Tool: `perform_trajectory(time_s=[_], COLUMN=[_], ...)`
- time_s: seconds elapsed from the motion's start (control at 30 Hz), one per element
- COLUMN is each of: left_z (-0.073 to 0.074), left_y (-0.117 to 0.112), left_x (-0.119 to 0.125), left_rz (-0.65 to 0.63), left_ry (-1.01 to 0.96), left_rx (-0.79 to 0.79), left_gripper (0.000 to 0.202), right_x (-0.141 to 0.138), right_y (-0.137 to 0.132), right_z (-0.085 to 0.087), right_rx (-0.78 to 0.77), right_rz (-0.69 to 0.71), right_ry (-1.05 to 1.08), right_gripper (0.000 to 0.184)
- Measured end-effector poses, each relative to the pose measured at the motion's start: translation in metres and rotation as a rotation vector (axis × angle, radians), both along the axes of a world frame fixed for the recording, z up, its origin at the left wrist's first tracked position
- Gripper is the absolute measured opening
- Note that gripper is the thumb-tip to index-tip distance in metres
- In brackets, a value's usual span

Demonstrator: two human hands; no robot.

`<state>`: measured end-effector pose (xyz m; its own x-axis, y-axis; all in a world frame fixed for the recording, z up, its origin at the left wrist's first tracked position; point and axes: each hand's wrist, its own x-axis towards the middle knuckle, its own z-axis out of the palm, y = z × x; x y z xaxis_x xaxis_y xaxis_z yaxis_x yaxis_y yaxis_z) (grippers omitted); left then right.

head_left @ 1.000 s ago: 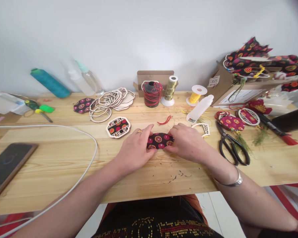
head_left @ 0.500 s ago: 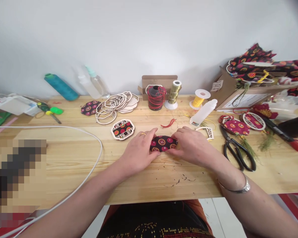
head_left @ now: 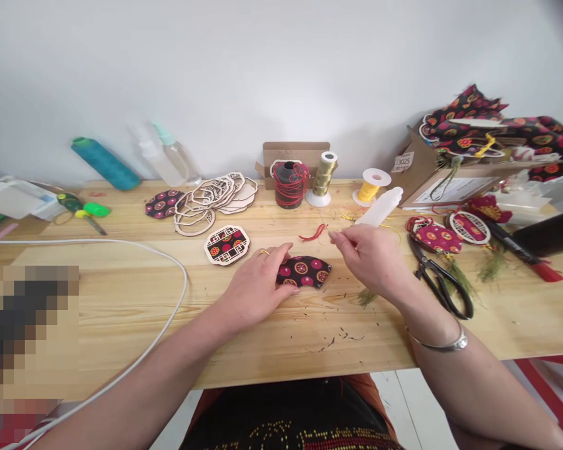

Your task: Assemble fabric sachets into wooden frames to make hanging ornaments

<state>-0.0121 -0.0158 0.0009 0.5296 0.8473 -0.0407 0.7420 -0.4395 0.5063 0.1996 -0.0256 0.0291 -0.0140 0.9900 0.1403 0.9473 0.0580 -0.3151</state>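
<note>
My left hand (head_left: 263, 275) holds the left end of a fan-shaped piece (head_left: 304, 272) covered in black fabric with pink and orange round motifs; it lies on the table. To the right, my right hand (head_left: 373, 256) is raised a little, thumb and fingers pinched together. A green tassel (head_left: 366, 297) shows below that hand, seemingly held by its cord, which the fingers mostly hide. Behind the hand leans a white squeeze bottle (head_left: 380, 207). A short bundle of red cord (head_left: 313, 232) lies beyond the fabric piece.
Black scissors (head_left: 443, 284) and finished fabric ornaments (head_left: 436, 237) lie at right, before a cardboard box (head_left: 417, 178). Thread spools (head_left: 288, 187) stand at the back. Wooden frames (head_left: 216, 200) and a framed fabric piece (head_left: 228, 245) lie left, near a white cable (head_left: 185, 281).
My right hand has let go of the fabric piece and moved up and right, fingers now pinched. The green tassel has shifted nearer to me. My left hand stays on the fabric piece.
</note>
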Motion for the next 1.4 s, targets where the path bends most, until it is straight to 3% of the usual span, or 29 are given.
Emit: perform_trajectory(time_s=[0.27, 0.43, 0.5, 0.57, 0.63, 0.73, 0.87, 1.17, 1.3, 1.4], left_z=[0.000, 0.003, 0.004, 0.004, 0.003, 0.001, 0.000, -0.002, -0.003, 0.000], left_y=[0.002, 0.003, 0.003, 0.004, 0.004, 0.003, 0.002, 0.003, 0.001, 0.000], left_x=[-0.002, -0.003, -0.003, -0.003, -0.004, -0.005, -0.005, -0.005, -0.005, -0.003], left_rz=[0.006, 0.072, 0.126, 0.154, 0.159, 0.158, 0.144, 0.164, 0.208, 0.209], left_ry=[-0.046, -0.116, -0.189, -0.276, -0.344, -0.397, -0.454, -0.494, -0.617, -0.759], left_rx=[-0.006, 0.014, 0.070, 0.137, 0.189, 0.229, 0.243, 0.214, 0.053, -0.166], left_gripper=[0.063, 0.056, 0.047, 0.037, 0.031, 0.027, 0.024, 0.023, 0.026, 0.030], right_x=[0.004, 0.022, 0.038, 0.057, 0.074, 0.089, 0.087, 0.072, 0.070, 0.057], right_y=[-0.001, -0.006, -0.012, -0.020, -0.027, -0.035, -0.041, -0.042, -0.044, -0.052], right_z=[-0.008, 0.015, 0.028, 0.035, 0.034, 0.017, -0.009, -0.017, -0.015, -0.003], right_rx=[0.190, 0.512, 0.556, 0.467, 0.291, 0.078, -0.044, -0.091, -0.088, 0.000], right_rz=[-0.059, -0.225, -0.316, -0.362, -0.299, -0.150, 0.039, 0.202, 0.239, 0.256], right_ry=[0.249, 0.500, 0.507, 0.390, 0.213, -0.020, -0.162, -0.269, -0.253, -0.204], right_gripper=[0.041, 0.038, 0.033, 0.023, 0.013, 0.014, 0.018, 0.016, 0.016, 0.014])
